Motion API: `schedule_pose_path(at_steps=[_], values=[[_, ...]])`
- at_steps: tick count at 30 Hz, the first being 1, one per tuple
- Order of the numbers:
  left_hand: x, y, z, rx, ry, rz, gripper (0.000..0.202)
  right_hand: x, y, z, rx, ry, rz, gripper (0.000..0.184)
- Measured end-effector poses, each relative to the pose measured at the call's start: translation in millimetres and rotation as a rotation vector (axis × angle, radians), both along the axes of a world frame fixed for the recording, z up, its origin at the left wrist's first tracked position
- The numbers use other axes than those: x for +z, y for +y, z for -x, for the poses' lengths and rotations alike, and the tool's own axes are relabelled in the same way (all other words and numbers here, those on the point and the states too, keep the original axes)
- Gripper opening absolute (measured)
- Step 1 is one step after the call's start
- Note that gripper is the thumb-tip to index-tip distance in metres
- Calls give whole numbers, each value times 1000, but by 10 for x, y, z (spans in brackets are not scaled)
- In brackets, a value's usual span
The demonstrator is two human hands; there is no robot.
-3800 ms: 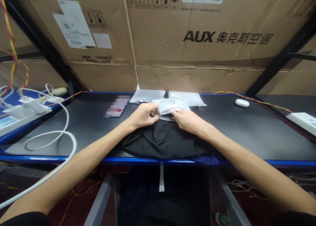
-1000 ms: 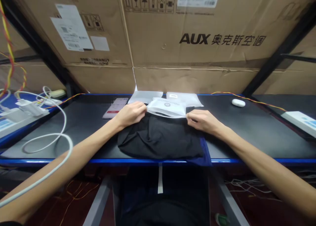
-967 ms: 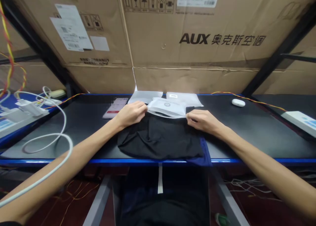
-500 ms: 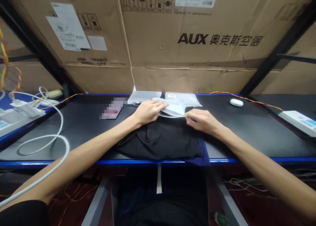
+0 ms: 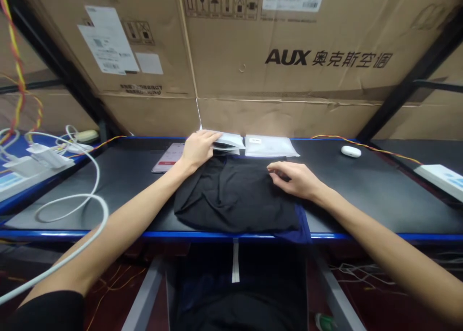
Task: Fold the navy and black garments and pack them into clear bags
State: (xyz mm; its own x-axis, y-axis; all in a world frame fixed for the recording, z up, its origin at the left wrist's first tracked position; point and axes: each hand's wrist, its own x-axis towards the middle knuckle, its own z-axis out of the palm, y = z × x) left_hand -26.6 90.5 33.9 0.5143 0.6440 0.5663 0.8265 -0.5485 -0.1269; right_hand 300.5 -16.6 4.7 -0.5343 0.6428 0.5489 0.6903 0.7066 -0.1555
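The dark-topped bench [image 5: 376, 196] (blue along its front edge) is bearing a rumpled black cloth [image 5: 238, 196] near the front. A labelled pale pouch [image 5: 273, 147] is lying behind the cloth, a phone [image 5: 168, 158] is resting towards the left, and a small white case [image 5: 350, 151] is sitting towards the right.

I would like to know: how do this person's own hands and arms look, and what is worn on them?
The left hand and right hand are without gloves, and no watch shows. Both forearms are uncovered. A plain black sleeve shows on the left arm; no right sleeve is visible.
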Motion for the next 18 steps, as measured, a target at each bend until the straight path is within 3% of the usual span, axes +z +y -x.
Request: schedule_pose_path(at_steps=[6,13,15,18], values=[[-109,116,18,19,46,206,61,19,13,35,15,-40,99,22],[-79,108,26,45,29,287,62,-5,35,23,76,-125,247,38],[-23,33,7,4,29,292,63,2,28,18,67,-142,284,45],[66,-181,-69,-181,42,326,60,26,4,25,49,-157,322,52]])
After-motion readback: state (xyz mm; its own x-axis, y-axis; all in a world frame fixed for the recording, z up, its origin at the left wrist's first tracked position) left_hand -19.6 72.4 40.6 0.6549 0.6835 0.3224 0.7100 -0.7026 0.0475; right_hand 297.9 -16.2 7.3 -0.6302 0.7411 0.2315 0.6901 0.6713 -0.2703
